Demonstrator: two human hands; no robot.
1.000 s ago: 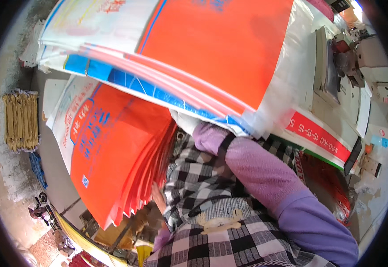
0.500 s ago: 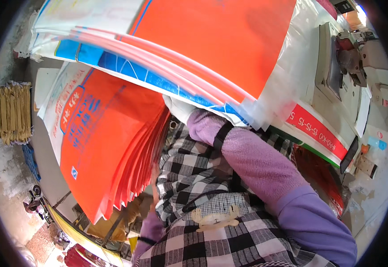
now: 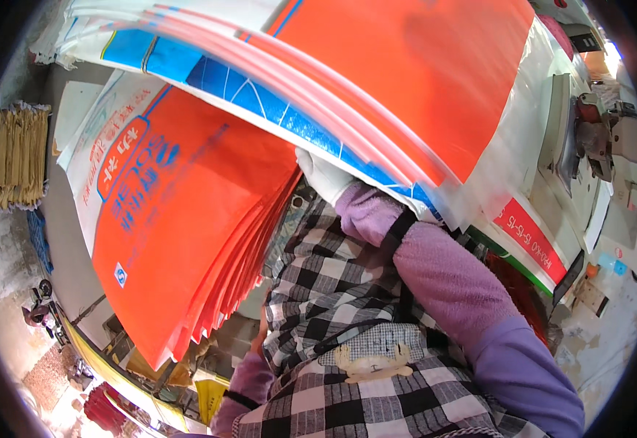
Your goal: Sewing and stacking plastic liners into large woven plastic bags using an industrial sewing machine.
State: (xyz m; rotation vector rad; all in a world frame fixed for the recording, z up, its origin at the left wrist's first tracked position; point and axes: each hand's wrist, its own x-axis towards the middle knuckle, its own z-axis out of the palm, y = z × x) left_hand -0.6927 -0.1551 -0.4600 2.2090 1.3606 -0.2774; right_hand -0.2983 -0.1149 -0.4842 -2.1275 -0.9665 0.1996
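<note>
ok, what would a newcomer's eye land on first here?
Probably the fanned stack of orange-and-white printed sacks, left of centre. Next, the larger pile with its orange top and blue lower edge, across the upper middle. Then the white-gloved right hand, at the stack's upper right corner.

Red-wht bag stack [image 3: 180,226] slants w/ edges fanned, partly under upper bag pile [image 3: 406,80]

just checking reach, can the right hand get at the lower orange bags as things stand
Probably yes: the right hand sits at the edge of the lower orange bags, nothing visibly between, though the upper bags overhang it.
</note>
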